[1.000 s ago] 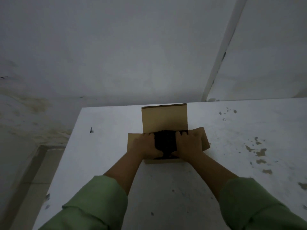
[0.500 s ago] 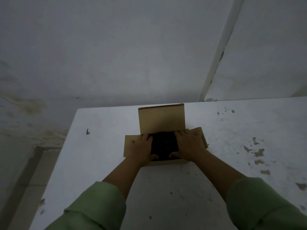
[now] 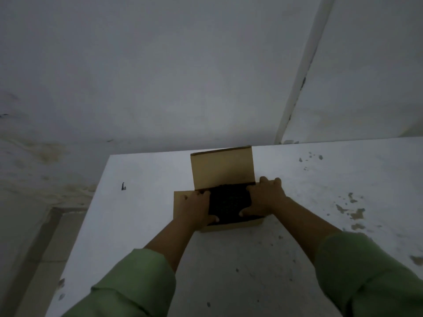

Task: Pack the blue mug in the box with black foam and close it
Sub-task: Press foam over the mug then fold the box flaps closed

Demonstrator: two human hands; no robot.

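A brown cardboard box (image 3: 231, 226) sits on the white table, its back lid flap (image 3: 222, 170) standing upright. Black foam (image 3: 229, 202) fills the top of the opening. The blue mug is not visible. My left hand (image 3: 196, 208) lies flat on the left side flap (image 3: 179, 203), thumb on the foam's near edge. My right hand (image 3: 265, 197) lies flat over the right side of the box and hides the right flap. Its fingers reach the far right corner and its thumb rests on the foam.
The white table (image 3: 146, 202) has its left edge near the box, with floor below. Brown stains (image 3: 357, 212) mark the table to the right. A small dark speck (image 3: 123, 186) lies to the left. A grey wall rises just behind the box.
Both hands slid apart from the foam's middle onto the box's sides, uncovering more foam. The right hand moved outward and back over the right flap.
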